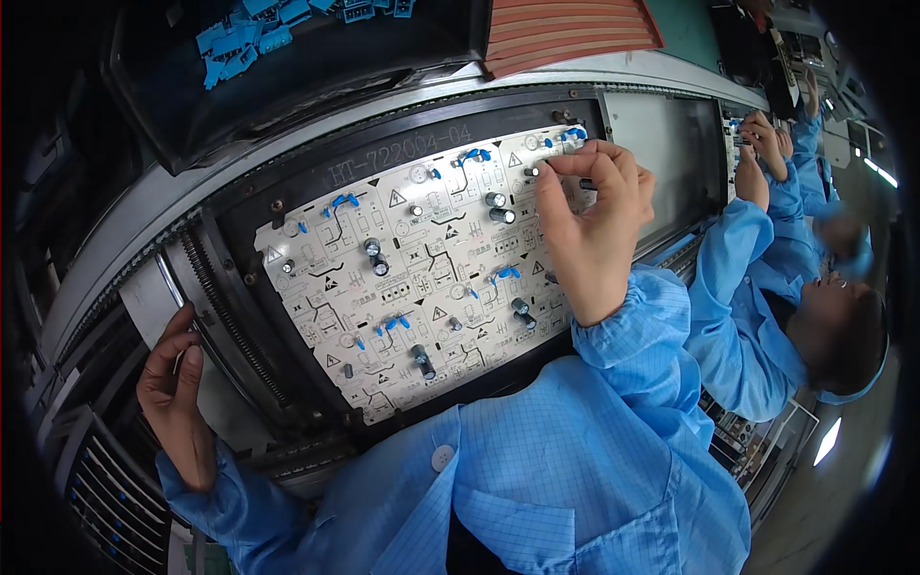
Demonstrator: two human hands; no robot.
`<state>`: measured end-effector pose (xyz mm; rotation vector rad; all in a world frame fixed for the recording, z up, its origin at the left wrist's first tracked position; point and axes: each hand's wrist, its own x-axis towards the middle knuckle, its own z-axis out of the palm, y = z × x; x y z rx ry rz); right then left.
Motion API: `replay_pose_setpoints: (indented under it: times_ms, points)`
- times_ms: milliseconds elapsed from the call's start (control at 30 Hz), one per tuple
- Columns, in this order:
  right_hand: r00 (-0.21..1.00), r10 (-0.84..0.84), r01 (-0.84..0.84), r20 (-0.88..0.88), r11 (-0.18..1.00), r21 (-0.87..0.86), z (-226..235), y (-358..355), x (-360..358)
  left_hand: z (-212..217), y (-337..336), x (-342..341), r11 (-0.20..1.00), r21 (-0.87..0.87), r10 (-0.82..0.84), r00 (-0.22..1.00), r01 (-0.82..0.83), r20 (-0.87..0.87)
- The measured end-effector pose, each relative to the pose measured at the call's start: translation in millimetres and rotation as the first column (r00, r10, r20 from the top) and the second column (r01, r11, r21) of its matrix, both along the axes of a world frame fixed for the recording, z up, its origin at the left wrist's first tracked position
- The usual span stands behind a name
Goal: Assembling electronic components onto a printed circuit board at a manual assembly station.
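Observation:
A white printed circuit board panel (431,273) lies in a black carrier frame (335,158) before me. Upright dark cylindrical capacitors (376,259) and blue components (398,324) stand on it in repeated groups. Over the panel's far right part is my right hand (599,216), thumb and forefinger pinched at a small capacitor (532,172); the fingertips partly hide the contact. My left hand (177,402) is off the panel, beside a metal rail (172,278) at the left. Its fingers are loosely bent, a little apart, and nothing shows in them.
A black bin (383,67) with blue connectors (254,34) stands beyond the conveyor rail. Next to it lies a reddish ribbed sheet (570,34). A slotted rack (115,489) is at lower left. At right, a co-worker in a blue smock (747,316) works at the same line.

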<state>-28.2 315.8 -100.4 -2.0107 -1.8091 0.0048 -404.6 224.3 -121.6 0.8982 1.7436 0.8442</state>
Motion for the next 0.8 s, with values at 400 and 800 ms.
replay_pose_setpoints:
  times_ms: [400,800]
  points:
    - [0.985,0.018,-0.032,-0.172,0.996,-0.079,-1.1,0.7,6.4,-0.4,0.6,-0.6,1.0,-0.011,0.005,1.0,-0.005,-0.03]
    - [1.0,0.029,-0.029,-0.002,1.0,0.007,-2.3,-1.1,-1.5,-3.1,-0.1,-4.9,1.0,-0.008,0.004,0.999,-0.004,-0.036]
